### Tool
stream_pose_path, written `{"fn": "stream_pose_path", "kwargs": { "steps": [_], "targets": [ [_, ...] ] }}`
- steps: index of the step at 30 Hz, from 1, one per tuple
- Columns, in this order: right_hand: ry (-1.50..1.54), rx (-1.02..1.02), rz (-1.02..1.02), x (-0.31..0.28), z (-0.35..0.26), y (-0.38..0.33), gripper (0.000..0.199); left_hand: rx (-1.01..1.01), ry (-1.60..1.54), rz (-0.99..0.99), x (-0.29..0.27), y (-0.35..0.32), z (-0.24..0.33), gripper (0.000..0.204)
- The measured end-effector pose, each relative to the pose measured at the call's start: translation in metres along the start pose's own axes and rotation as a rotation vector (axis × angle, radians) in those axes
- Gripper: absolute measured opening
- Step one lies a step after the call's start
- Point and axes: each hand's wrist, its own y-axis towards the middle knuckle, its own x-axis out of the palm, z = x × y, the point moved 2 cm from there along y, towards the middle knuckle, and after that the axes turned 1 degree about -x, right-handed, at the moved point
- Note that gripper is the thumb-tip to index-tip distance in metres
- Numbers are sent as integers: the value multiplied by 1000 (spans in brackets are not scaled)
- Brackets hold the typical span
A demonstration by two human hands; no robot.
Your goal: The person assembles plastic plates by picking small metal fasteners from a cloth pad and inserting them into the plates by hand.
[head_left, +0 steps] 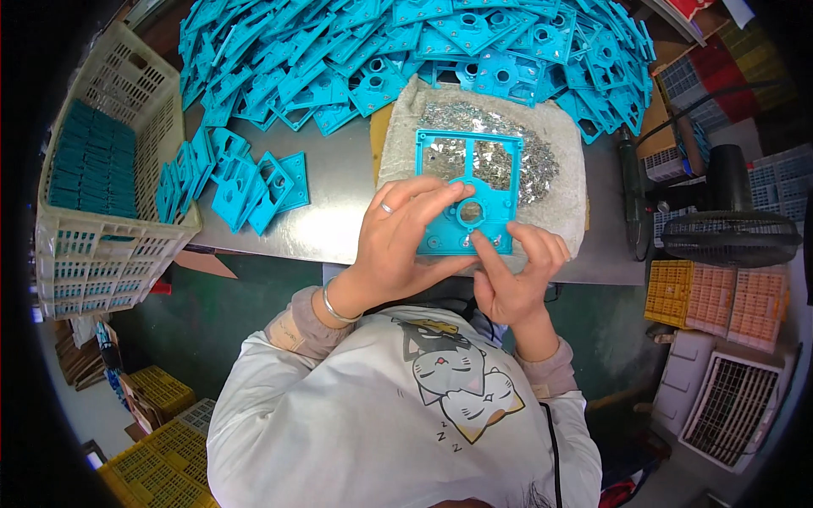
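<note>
A turquoise plastic frame [470, 174], with two rectangular openings and a round hole, is held over a pale cloth [398, 140] on the bench. My left hand [398, 233] grips its left side, fingers lying across the face near the round hole. At the lower right, my right hand [518, 273] has its index fingertip pressed on the frame's lower part, beside small shiny metal bits. Its other fingers curl at the right edge. Beneath and behind the frame, many small metal pieces [538, 161] are spread on the cloth.
A large heap of turquoise frames [373, 51] covers the back of the metal bench [326, 224]. Several loose ones [254, 186] lie at left, next to a white crate [110, 222] stacked with more. A dark power tool [629, 182] and a black fan [730, 235] stand at right.
</note>
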Motion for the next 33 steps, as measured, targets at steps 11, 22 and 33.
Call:
{"fn": "stream_pose_path", "kwargs": {
  "steps": [11,22,33],
  "targets": [
    [-23,442,-55,34,83,-27,26,-373,227,-122,26,-32,-71,83],
    [18,441,-103,65,141,-10,9,-481,351,-143,32,-45,-102,79],
    [-86,331,-296,65,142,1,5,-279,374,-195,37,-28,-74,57]
  ]
}}
